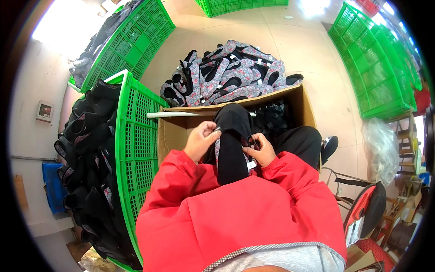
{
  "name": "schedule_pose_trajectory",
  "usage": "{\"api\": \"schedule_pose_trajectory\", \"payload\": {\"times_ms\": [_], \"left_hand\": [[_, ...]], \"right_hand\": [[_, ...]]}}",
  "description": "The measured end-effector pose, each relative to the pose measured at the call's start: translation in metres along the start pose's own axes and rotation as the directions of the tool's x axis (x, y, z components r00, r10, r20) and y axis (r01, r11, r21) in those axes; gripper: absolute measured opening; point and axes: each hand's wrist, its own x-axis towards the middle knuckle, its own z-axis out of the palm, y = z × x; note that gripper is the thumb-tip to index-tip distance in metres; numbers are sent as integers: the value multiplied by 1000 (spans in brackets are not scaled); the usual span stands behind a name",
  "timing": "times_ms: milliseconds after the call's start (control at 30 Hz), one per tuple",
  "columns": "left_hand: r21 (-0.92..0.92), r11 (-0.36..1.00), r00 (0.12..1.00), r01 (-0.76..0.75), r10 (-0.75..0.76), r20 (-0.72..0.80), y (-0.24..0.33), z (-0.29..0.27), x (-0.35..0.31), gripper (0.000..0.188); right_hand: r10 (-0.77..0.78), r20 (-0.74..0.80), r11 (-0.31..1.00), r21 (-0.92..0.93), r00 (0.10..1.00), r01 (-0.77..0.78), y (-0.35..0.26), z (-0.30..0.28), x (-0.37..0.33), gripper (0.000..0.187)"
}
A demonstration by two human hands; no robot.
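A black slipper-like piece [231, 158] with grey-and-red floral fabric at its edges and a small white label lies lengthwise over my lap. My left hand [200, 141] pinches its upper left edge between thumb and fingers. On the opposite edge, just above the label, my right hand [262, 151] grips the fabric, fingers bent inward. Whether either hand also holds something small cannot be seen. Just beyond my knee, an open cardboard box [308, 104] contains dark items [273, 115]. Behind it is a heap of floral slippers with black openings [235, 72].
A green crate [136, 149] full of black slippers [88, 163] stands close on my left. A white rod [174, 114] crosses the box. More green crates [371, 59] stand at right and far left. A clear plastic bag [380, 149] and a chair [362, 211] are at right.
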Motion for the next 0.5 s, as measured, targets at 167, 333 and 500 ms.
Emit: {"api": "schedule_pose_trajectory", "payload": {"times_ms": [167,333,500], "left_hand": [[282,938,948,-200,258,-186,-34,12,-19,18],[724,608,710,-326,663,-238,-27,27,-26,22],[750,587,702,-304,670,-240,-18,36,-30,24]], "right_hand": [[80,-77,993,-78,994,-86,2,7,-8,27],[120,-161,989,-71,980,-133,10,4,-13,23],[11,-137,981,-192,990,-37,31,-2,-15,25]]}}
